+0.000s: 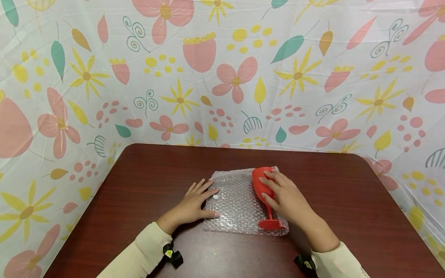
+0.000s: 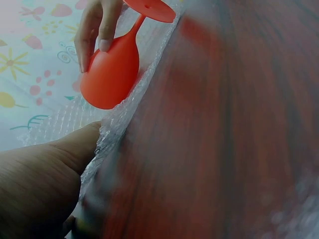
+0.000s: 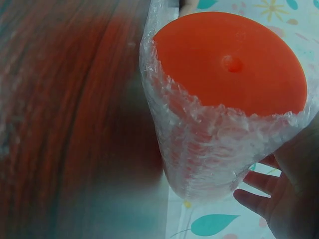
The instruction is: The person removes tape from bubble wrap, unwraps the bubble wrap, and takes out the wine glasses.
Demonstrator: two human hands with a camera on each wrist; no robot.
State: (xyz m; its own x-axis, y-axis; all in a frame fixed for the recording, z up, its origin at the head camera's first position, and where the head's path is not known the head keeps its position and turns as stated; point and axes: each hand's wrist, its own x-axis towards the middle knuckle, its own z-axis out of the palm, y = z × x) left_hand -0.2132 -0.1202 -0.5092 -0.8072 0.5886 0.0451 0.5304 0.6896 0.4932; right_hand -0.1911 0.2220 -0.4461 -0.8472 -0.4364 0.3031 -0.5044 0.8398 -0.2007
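Note:
A red goblet (image 1: 260, 186) lies on its side along the right part of a sheet of bubble wrap (image 1: 234, 206), its round foot toward me. My right hand (image 1: 291, 199) holds the goblet's bowl, fingers and thumb bent over it. The left wrist view shows two fingertips on the bowl (image 2: 112, 74). In the right wrist view, wrap comes up over part of the goblet's foot (image 3: 199, 55). Spread out at the sheet's left edge, my left hand (image 1: 192, 204) rests with fingertips and thumb on the wrap. The goblet's mouth is hidden.
The sheet lies on a dark reddish-brown wooden table (image 1: 149, 181) with rounded far corners. A white cloth (image 1: 222, 104) printed with flowers and leaves hangs behind the table and along its sides. Black straps (image 1: 172, 255) sit at both wrists.

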